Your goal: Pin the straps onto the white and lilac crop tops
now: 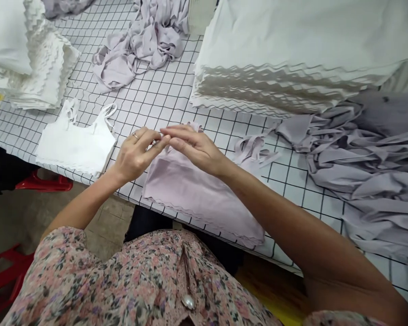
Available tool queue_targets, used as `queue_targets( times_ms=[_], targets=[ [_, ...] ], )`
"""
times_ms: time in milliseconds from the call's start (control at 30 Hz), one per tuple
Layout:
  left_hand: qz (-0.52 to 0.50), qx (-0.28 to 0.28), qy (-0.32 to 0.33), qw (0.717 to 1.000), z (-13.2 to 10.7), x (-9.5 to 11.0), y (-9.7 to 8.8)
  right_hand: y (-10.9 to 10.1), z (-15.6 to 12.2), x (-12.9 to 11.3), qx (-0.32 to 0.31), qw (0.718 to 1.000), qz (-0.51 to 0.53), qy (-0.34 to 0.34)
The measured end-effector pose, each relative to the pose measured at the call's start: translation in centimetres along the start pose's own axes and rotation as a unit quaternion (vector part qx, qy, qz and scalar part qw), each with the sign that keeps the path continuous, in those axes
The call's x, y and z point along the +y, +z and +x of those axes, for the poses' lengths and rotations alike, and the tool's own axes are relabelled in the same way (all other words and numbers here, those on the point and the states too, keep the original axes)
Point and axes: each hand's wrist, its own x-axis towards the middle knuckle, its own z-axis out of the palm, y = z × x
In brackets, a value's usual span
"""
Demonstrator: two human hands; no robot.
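Note:
In front of me a pile of lilac camisole tops (204,199) lies at the table's near edge, wavy hems toward me. Over its upper left part, my left hand (138,154), with a ring on one finger, is closed in a pinch on a bit of the lilac fabric; the pinched part is mostly hidden. My right hand (197,151) lies over the top of the pile, fingers stretched out and nearly straight, their tips meeting the left fingertips. Lilac straps (255,151) stick out to the right of that hand.
A white camisole top (76,142) lies flat at the left. Tall stacks of white scallop-edged fabric (292,50) stand at the back right, more white pieces (44,68) at the back left. Loose lilac fabric heaps (370,167) spread right and far back. Red stools (46,181) stand below.

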Motion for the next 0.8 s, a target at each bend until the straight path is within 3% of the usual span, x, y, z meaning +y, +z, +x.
queue_targets(
  times_ms=[100,167,200,233,300,367,400,467,633,800],
  targets=[
    [-0.05,0.008,-0.033,0.998,0.5,1.0,0.5,-0.1,0.2,-1.0,-0.028,0.995,0.078,0.058],
    [-0.132,0.0,-0.118,0.984,0.8,2.0,0.4,-0.6,0.1,-0.9,0.005,0.994,0.085,0.068],
    [-0.198,-0.011,-0.181,0.963,0.9,2.6,0.3,-0.9,-0.1,-0.7,0.028,0.995,0.077,0.065],
    [-0.276,-0.025,-0.254,0.927,1.0,3.3,0.3,-1.2,-0.3,-0.6,0.046,0.995,0.066,0.057],
    [-0.419,-0.037,-0.387,0.821,1.4,4.4,0.3,-1.6,-0.7,-0.3,0.063,0.996,0.043,0.044],
    [-0.501,-0.02,-0.467,0.728,1.9,5.1,0.6,-1.7,-1.1,0.0,0.064,0.997,0.031,0.039],
    [-0.52,-0.007,-0.485,0.703,2.1,5.3,0.8,-1.7,-1.3,0.0,0.065,0.997,0.025,0.035],
    [-0.533,0.016,-0.496,0.686,2.5,5.5,1.3,-1.6,-1.8,0.0,0.079,0.997,0.01,0.018],
    [-0.533,0.01,-0.5,0.683,2.8,5.9,2.2,-1.6,-2.8,-0.6,0.131,0.99,-0.041,-0.033],
    [-0.534,-0.009,-0.515,0.67,2.3,6.5,2.9,-1.3,-3.7,-1.0,0.161,0.985,-0.058,0.002]
  ],
)
